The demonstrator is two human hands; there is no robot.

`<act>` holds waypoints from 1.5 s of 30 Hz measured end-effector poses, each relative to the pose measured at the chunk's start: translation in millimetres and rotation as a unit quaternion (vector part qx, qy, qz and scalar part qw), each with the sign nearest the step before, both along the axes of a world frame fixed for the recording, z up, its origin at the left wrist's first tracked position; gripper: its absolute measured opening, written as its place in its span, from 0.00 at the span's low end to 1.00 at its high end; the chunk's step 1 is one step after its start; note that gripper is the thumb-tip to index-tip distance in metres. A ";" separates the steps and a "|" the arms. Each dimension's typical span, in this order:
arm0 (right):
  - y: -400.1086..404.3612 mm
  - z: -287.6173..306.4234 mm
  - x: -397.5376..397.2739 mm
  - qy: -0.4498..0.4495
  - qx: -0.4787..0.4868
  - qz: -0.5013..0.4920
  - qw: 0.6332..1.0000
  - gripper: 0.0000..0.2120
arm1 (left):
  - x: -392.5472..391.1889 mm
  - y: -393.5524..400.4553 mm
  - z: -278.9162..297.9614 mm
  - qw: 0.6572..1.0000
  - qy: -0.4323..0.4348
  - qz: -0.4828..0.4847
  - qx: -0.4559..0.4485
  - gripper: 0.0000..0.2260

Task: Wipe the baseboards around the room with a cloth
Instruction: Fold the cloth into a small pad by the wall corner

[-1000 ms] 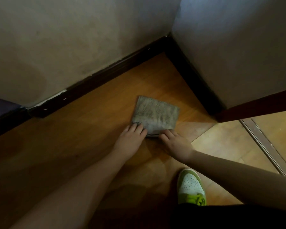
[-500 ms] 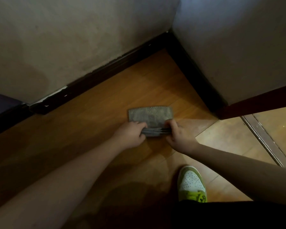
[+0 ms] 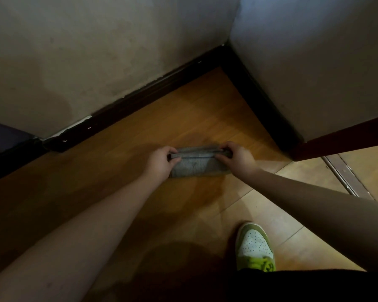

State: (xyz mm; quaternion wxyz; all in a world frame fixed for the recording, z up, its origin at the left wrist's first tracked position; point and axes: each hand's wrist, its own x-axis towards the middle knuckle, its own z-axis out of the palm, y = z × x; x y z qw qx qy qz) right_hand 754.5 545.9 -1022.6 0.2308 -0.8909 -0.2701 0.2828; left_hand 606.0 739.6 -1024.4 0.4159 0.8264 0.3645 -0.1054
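Head view, left to right. At far left, a dark purple panel (image 3: 0, 136) of uncertain identity meets the long black baseboard (image 3: 140, 99), which runs up along the stained beige wall (image 3: 85, 51) to the corner and back down the adjoining wall; its top edge shows chipped white patches near the left end. The left hand (image 3: 159, 161) has its fingers (image 3: 175, 159) curled over the left end of the folded grey textured cloth (image 3: 194, 165), which lies on the orange-brown wooden floor (image 3: 194, 105), well apart from the baseboard. The right hand (image 3: 238, 156) pinches the cloth's right end likewise, so both grip the upper folded edge, where several layers are stacked. The cloth appears light, soft and limp: it should fold readily and is probably best held at the layered edge or bunched in one palm, since a loose corner would likely unfold. At lower right stands a green-and-white perforated sneaker (image 3: 254, 247).
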 end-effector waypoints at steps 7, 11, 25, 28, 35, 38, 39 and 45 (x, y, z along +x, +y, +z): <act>12.6 -11.8 9.7 -0.078 -0.064 0.015 0.995 0.09 | 10.2 3.2 -6.7 0.998 0.033 -0.005 0.062 0.11; 15.0 -16.4 15.3 -0.090 -0.105 0.035 0.990 0.14 | 14.2 3.6 -8.1 0.996 0.051 -0.001 0.071 0.11; 21.7 -7.7 34.4 0.064 -0.173 0.142 0.973 0.12 | 7.9 3.2 3.8 0.997 0.030 0.044 -0.063 0.13; 22.7 -4.4 29.8 0.056 -0.174 0.163 0.970 0.13 | 5.6 8.8 7.2 0.992 0.004 0.064 -0.111 0.17; 30.2 9.0 29.3 0.134 -0.188 0.216 0.949 0.19 | 2.7 23.4 20.6 0.950 0.010 0.139 -0.279 0.31; 32.8 11.2 30.0 0.128 -0.169 0.218 0.953 0.22 | 0.1 29.4 34.4 0.961 0.008 0.029 -0.274 0.27; 33.9 13.0 29.4 0.150 -0.142 0.214 0.955 0.26 | -0.2 30.3 39.5 0.965 0.009 -0.015 -0.261 0.23; 47.4 26.1 16.3 0.279 -0.045 0.244 0.928 0.22 | 2.8 30.3 58.8 0.958 0.003 -0.136 -0.253 0.15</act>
